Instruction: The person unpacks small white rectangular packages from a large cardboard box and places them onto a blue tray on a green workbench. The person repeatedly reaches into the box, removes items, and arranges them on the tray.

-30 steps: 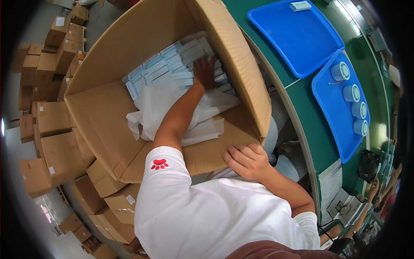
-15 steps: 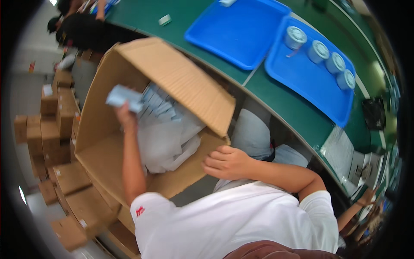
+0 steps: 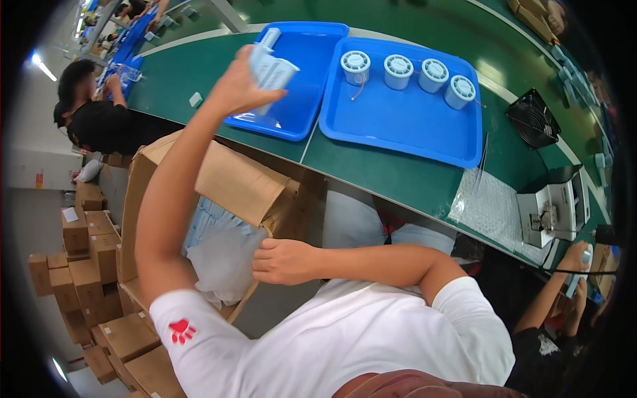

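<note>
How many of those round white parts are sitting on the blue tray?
4, in a row along the far side of the right blue tray: round white parts at and. None looks hidden.

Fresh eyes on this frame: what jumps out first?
The left hand, raised over the green table, grips a pale blue packet above the left blue tray. Beside it, the right blue tray carries four white round parts in a row. Below, the right hand rests on the flap of the open cardboard box, which holds more pale packets.
</note>
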Motion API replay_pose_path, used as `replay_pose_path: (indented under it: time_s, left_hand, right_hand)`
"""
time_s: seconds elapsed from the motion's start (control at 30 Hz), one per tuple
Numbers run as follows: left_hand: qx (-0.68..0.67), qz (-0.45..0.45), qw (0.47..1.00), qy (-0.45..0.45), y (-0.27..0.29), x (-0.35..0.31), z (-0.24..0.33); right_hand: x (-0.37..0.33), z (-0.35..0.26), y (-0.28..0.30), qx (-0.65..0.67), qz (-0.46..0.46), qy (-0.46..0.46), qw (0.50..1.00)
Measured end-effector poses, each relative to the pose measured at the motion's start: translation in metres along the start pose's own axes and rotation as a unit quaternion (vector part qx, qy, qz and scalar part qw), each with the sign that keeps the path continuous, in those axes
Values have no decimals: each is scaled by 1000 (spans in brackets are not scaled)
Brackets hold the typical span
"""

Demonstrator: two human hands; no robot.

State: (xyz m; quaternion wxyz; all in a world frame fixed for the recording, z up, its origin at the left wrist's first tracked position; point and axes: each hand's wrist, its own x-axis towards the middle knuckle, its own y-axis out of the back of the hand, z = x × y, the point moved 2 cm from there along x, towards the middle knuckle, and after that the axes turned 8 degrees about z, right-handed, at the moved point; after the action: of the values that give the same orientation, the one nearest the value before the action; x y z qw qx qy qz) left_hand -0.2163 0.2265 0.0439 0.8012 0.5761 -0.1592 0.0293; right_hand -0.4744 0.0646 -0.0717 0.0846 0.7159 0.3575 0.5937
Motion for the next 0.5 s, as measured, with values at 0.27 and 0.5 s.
replay_pose_path:
  time_s: [0.27,0.5]
  left_hand:
    - [188,-72,972,119,-87,67,-29]
    - [45,370,902,-217,98,-105,51]
  right_hand:
    - [-4,-3,-1,11,18,12,1000]
    - [-10,-11,18,-12,-51,-25,998]
